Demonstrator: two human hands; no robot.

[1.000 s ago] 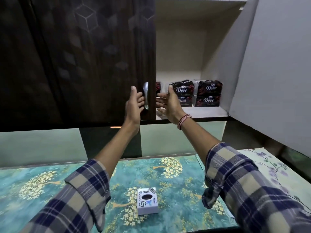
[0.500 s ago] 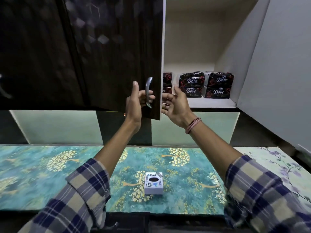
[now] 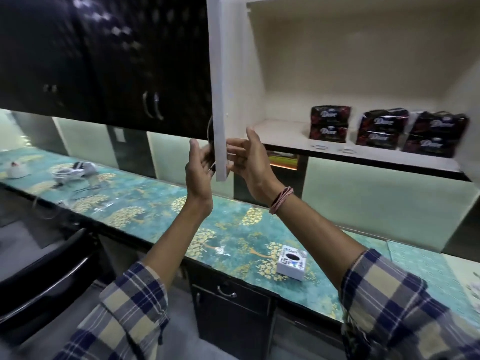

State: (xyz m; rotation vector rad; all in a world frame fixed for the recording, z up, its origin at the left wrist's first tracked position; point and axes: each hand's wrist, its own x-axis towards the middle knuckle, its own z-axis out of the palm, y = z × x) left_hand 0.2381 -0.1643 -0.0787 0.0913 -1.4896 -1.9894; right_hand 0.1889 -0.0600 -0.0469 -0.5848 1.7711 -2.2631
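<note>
The wall cabinet (image 3: 285, 61) is seen open, and three stacks of dark Dove packs (image 3: 381, 128) are kept on its pale shelf (image 3: 280, 131), two packs to a stack, set side by side toward the right. The left part of the shelf is left bare. A small white box (image 3: 291, 262) with a dark oval opening in its top is stood on the patterned counter (image 3: 155, 203) below. The cabinet door (image 3: 219, 100) is viewed edge-on at the cabinet's left side. Its handle (image 3: 210, 126) is gripped low down by the left hand (image 3: 198, 170), whose fingers are curled round it. The right hand (image 3: 250, 159) is held at the door's pale inner side with its fingers loosely bent and nothing enclosed. Half a second ago the door's dark front was turned toward the camera. It has since been swung further out, and all three stacks are now exposed. Most of the handle is hidden behind the door edge and the blurred left fingers. Whether the right fingertips touch the door cannot be made out. The rightmost stack is partly cut off, and pale objects (image 3: 75, 172) far left on the counter are too blurred to identify.
</note>
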